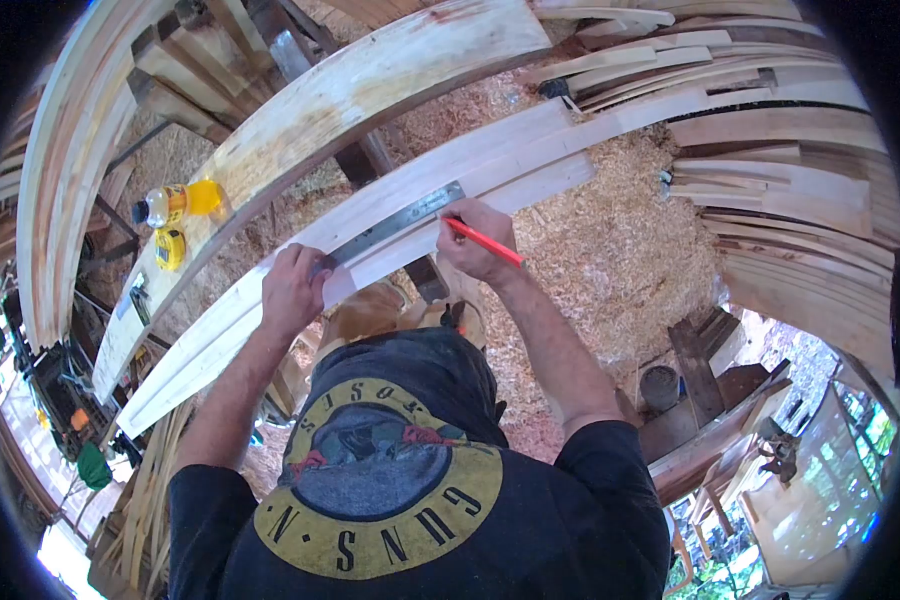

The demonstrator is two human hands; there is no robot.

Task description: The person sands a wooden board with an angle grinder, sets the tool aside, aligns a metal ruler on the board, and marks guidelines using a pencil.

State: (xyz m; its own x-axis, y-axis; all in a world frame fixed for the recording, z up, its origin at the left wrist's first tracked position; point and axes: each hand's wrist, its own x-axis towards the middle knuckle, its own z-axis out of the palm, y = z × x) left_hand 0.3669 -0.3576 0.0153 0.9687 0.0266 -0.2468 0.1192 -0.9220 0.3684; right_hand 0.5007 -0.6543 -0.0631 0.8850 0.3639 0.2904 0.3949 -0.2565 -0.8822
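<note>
A red pencil (pixel 488 242) is pinched in my right hand (pixel 478 240), near the right end of a metal ruler (pixel 395 224). That ruler lies slantwise along pale wooden boards (pixel 510 150) in front of me. At its left end my left hand (pixel 294 290) presses down, its fingers bent over the ruler's end and the board edge; whether they grip it is hard to tell.
Beyond is a wide plank (pixel 310 110) bearing a bottle of yellow liquid (pixel 178 203) and a yellow tape measure (pixel 169 249). Stacked boards (pixel 800 190) stand at the right. Wood shavings (pixel 610 270) cover the floor. A bucket (pixel 659 387) sits lower right.
</note>
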